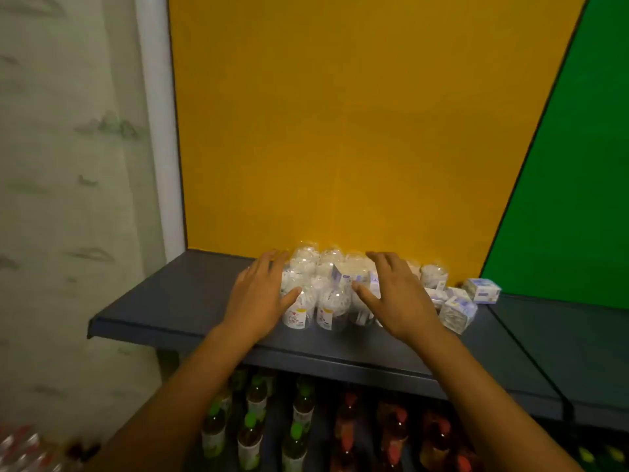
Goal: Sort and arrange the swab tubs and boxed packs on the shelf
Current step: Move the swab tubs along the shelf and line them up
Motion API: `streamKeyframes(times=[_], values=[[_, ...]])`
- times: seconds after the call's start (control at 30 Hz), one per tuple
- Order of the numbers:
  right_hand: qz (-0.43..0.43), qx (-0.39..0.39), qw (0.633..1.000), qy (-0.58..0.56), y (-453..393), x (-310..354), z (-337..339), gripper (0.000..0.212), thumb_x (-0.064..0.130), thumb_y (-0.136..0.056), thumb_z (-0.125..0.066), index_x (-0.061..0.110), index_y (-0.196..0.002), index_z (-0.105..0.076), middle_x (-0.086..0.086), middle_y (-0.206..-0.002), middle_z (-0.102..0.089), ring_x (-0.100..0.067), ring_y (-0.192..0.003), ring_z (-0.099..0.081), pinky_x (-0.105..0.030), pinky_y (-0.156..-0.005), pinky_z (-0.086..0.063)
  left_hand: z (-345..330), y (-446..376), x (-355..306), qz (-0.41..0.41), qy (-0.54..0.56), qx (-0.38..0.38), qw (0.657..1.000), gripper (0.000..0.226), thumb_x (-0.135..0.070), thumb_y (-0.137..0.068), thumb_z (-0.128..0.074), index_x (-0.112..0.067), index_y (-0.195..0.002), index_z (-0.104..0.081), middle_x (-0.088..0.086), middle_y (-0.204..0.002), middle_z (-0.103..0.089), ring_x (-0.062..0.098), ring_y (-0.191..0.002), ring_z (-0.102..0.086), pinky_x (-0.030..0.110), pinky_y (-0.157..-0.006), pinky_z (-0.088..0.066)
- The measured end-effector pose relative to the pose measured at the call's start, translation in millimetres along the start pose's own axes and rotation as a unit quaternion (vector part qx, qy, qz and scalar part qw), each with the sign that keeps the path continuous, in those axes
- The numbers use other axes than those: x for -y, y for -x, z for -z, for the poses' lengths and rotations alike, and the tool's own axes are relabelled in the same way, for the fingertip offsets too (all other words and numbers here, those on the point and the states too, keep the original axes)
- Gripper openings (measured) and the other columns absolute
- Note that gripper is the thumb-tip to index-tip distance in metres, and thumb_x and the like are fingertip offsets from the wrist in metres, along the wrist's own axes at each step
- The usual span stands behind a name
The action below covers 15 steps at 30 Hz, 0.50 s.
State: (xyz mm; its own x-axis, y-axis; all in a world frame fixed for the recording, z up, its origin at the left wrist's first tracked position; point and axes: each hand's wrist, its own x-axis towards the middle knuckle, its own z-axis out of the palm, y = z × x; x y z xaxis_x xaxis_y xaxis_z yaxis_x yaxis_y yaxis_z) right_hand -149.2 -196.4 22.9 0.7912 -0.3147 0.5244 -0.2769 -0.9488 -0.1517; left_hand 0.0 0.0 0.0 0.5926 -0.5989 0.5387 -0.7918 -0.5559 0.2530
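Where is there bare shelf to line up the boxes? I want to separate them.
Bare dark grey shelf lies left of the left hand, up to the yellow back panel. It is crowded between the hands with clear swab tubs; small white boxes lie jumbled right of the right hand.

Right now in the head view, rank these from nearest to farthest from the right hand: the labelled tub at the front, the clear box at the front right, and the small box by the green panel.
1. Labelled tub, just left of the right hand.
2. Clear box, on its right.
3. Small box, farthest right, beside the green panel.
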Motion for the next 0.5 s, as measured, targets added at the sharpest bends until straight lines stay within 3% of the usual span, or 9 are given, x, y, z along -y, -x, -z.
streamKeyframes(times=[0.13,0.3,0.5], values=[[-0.02,0.024,0.999,-0.019,-9.4,-5.6,-20.4,0.057,0.049,-0.096,-0.05,0.02,-0.143,-0.037,-0.004,-0.142,-0.041,-0.025,-0.126,-0.045,-0.041,-0.096,-0.046,-24.1,-9.8,13.7,-0.019,0.053,0.02,0.998,0.064,-0.047,-0.091,-0.055,-0.024,-0.146,-0.031,0.0,-0.145,-0.037,0.021,-0.132,-0.038,0.042,-0.103,-0.04],[-0.028,0.04,0.997,-0.06,-16.1,-9.6,-41.1,0.052,0.047,-0.097,-0.05,0.022,-0.141,-0.039,-0.002,-0.141,-0.042,-0.023,-0.125,-0.046,-0.036,-0.091,-0.044,-54.4,-14.1,24.5,-0.01,0.132,0.076,0.988,0.063,-0.037,-0.09,-0.061,-0.033,-0.146,-0.033,-0.005,-0.144,-0.034,0.016,-0.131,-0.037,0.036,-0.104,-0.04],[-0.036,0.055,0.994,-0.084,-19.3,-17.1,-53.3,0.048,0.046,-0.097,-0.051,0.022,-0.138,-0.04,-0.002,-0.138,-0.044,-0.023,-0.122,-0.049,-0.035,-0.089,-0.045,-74.5,-17.0,32.2,0.007,0.171,0.061,0.983,0.07,-0.022,-0.08,-0.075,-0.025,-0.142,-0.044,-0.001,-0.135,-0.037,0.017,-0.121,-0.044,0.028,-0.103,-0.039]])
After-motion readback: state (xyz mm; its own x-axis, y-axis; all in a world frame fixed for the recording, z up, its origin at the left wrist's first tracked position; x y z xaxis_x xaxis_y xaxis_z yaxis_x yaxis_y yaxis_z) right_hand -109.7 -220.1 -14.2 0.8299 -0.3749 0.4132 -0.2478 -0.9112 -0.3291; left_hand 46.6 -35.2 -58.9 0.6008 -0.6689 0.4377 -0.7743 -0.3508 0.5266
